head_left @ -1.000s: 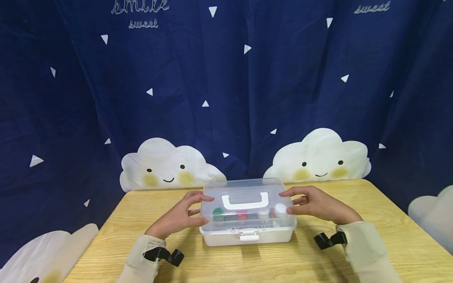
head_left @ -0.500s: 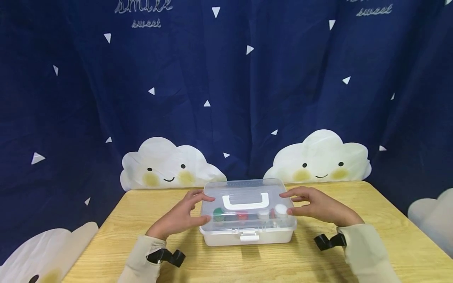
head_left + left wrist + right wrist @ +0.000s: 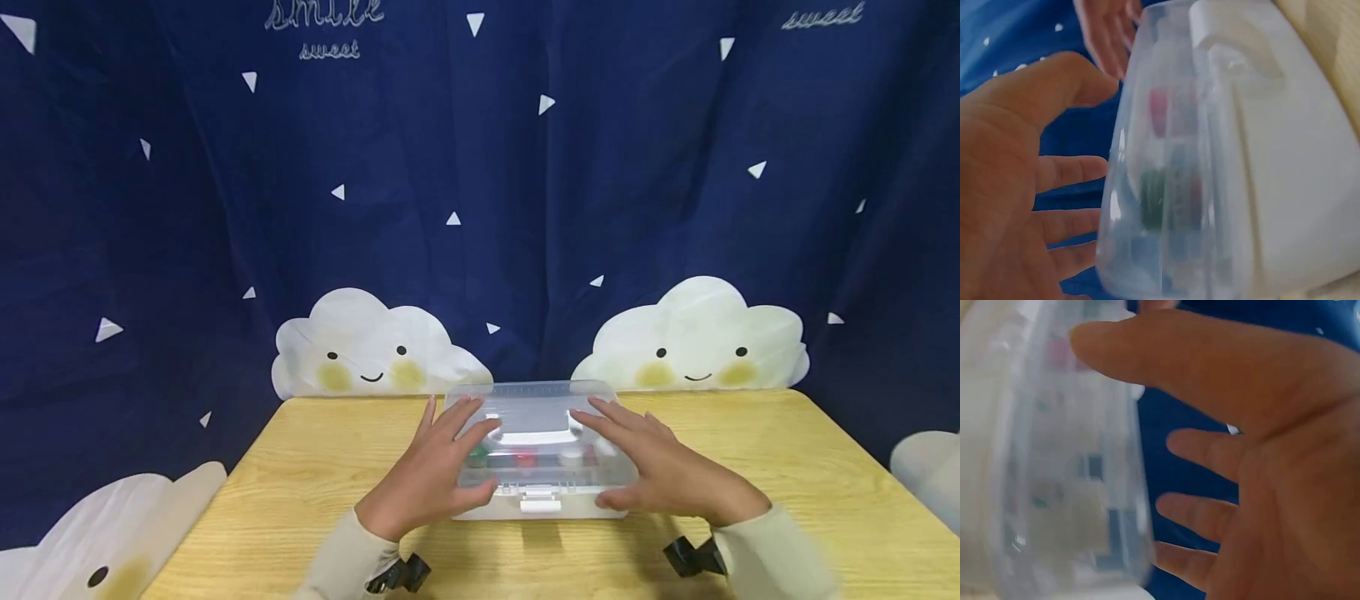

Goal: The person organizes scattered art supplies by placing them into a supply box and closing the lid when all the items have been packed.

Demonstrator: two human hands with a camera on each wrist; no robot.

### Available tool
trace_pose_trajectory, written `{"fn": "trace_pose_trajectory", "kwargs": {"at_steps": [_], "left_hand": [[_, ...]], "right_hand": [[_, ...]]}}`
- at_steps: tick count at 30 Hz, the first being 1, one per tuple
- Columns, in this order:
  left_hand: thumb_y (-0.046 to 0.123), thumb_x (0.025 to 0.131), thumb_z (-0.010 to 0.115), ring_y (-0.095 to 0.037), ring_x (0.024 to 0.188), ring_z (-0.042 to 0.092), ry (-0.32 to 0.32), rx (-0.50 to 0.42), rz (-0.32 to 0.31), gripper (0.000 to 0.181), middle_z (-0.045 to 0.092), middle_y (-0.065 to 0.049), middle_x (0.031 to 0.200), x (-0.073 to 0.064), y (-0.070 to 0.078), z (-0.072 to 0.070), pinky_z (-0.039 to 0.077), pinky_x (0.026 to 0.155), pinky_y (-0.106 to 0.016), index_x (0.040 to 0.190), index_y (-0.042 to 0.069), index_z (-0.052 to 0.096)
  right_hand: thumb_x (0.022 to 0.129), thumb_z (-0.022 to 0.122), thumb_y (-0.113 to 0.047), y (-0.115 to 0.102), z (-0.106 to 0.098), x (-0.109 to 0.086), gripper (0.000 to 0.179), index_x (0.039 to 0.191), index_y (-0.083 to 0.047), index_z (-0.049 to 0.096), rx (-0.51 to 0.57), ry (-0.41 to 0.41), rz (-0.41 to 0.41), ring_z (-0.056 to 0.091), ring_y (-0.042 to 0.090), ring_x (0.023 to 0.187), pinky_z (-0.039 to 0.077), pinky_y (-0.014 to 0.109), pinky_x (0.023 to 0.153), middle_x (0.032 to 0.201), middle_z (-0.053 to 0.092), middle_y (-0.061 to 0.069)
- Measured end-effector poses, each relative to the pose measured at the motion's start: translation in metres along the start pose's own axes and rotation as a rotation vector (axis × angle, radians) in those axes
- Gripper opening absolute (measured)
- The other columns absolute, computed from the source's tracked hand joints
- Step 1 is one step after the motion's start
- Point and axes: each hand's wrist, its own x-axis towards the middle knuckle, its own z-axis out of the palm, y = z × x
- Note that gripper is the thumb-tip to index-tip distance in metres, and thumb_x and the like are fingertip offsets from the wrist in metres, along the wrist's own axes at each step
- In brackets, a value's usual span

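A clear-lidded plastic box point(image 3: 517, 479) with a white base sits on the wooden table, its lid down. White are its carry handle point(image 3: 535, 437) and the front latch point(image 3: 540, 505). Through the lid show a green item point(image 3: 477, 456), a red item point(image 3: 525, 458) and whitish ones, all blurred. My left hand point(image 3: 431, 479) is over the box's left front part, fingers spread and holding nothing. Over the right part, my right hand point(image 3: 663, 471) has its fingers extended too. In the left wrist view the left fingers lie close beside the lid point(image 3: 1141, 150); whether they touch is unclear.
The wooden table point(image 3: 337, 450) extends to both sides of the box. Behind it hangs a dark blue curtain point(image 3: 510, 208) with white triangles and smiling clouds. A black mount point(image 3: 401, 575) is strapped at the left wrist, another black mount point(image 3: 693, 557) at the right.
Both hands have left the sides of the box and come inward and toward the front, over the lid. Their fingers are now more extended. The view has shifted slightly; the box stays put.
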Motion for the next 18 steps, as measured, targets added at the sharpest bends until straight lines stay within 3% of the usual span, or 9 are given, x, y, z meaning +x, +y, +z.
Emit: {"fn": "trace_pose_trajectory", "kwargs": {"at_steps": [3,9,18], "left_hand": [[0.052,0.080,0.069,-0.035,0.136,0.037,-0.025,0.058,0.016,0.069,0.041,-0.014,0.147,0.002,0.009,0.004,0.011,0.108,-0.067,0.136,0.017,0.052],[0.062,0.078,0.066,-0.034,0.139,0.032,-0.074,0.160,0.022,0.082,0.036,-0.014,0.151,0.003,0.022,0.017,0.017,0.104,-0.071,0.143,0.018,0.045],[0.073,0.066,0.068,-0.034,0.138,0.033,-0.014,0.354,0.068,0.107,0.037,-0.016,0.150,0.001,0.023,0.035,0.025,0.103,-0.068,0.149,0.014,0.036]], "right_hand": [[0.068,0.085,-0.037,-0.007,0.010,0.003,0.095,0.149,-0.026,0.036,-0.040,0.005,0.014,0.023,0.039,0.141,0.007,0.070,0.104,0.156,0.026,0.014],[0.060,0.089,-0.042,-0.015,0.028,0.010,0.108,0.151,-0.022,0.033,-0.216,0.065,-0.010,0.025,0.044,0.139,0.011,0.070,0.105,0.154,0.029,0.019],[0.053,0.089,-0.054,-0.017,0.044,0.018,0.120,0.152,-0.018,0.030,-0.364,0.146,-0.048,0.026,0.042,0.140,0.014,0.071,0.104,0.154,0.028,0.020]]}}
